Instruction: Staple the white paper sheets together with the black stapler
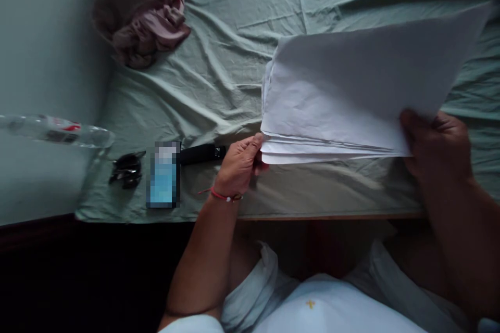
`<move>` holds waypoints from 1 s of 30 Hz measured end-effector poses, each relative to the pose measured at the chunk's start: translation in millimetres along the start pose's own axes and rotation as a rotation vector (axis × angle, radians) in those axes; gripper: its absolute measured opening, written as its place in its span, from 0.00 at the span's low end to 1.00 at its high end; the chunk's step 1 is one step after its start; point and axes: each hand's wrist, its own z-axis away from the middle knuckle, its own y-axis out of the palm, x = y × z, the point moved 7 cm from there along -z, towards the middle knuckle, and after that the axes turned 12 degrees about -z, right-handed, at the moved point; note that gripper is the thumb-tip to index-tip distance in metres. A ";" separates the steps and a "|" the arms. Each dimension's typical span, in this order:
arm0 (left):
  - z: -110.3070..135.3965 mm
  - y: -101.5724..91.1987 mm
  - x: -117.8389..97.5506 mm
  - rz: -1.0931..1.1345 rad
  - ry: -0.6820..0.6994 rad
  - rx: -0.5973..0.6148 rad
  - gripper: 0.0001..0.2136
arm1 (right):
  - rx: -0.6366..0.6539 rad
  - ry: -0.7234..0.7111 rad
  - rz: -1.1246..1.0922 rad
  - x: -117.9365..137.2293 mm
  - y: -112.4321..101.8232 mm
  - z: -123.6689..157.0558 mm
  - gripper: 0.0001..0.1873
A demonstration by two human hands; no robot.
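Note:
A stack of white paper sheets is held between my two hands above the cloth-covered surface. My left hand pinches the near left corner, thumb on top, a red string bracelet round the wrist. My right hand grips the near right side, its thumb over the top sheet and its other fingers partly hidden. Along the left and near edges the sheets are uneven and slightly fanned. The top sheet's far right corner rises toward the upper right.
A wrinkled green cloth covers the surface. To the left are a phone, a black cylindrical object, a small dark glossy item and a clear plastic bottle. Crumpled pink fabric lies at the back left, near a wall.

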 end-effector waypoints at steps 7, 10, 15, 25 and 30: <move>-5.1 -2.3 -2.8 0.124 0.040 -0.052 0.22 | 0.019 0.043 -0.008 -2.5 1.5 1.1 0.14; -6.3 -3.5 -3.6 0.088 0.072 -0.060 0.20 | 0.039 0.035 0.023 -2.3 2.0 2.5 0.13; -6.7 -11.6 -3.2 0.031 0.094 -0.147 0.17 | 0.066 0.032 0.055 -2.9 3.3 5.6 0.14; -5.2 -15.2 -1.5 0.019 0.146 -0.127 0.24 | 0.089 0.017 0.082 -3.2 4.0 5.4 0.12; -6.9 -15.9 -0.4 0.093 0.161 -0.135 0.23 | 0.124 -0.010 0.040 0.2 6.6 7.7 0.10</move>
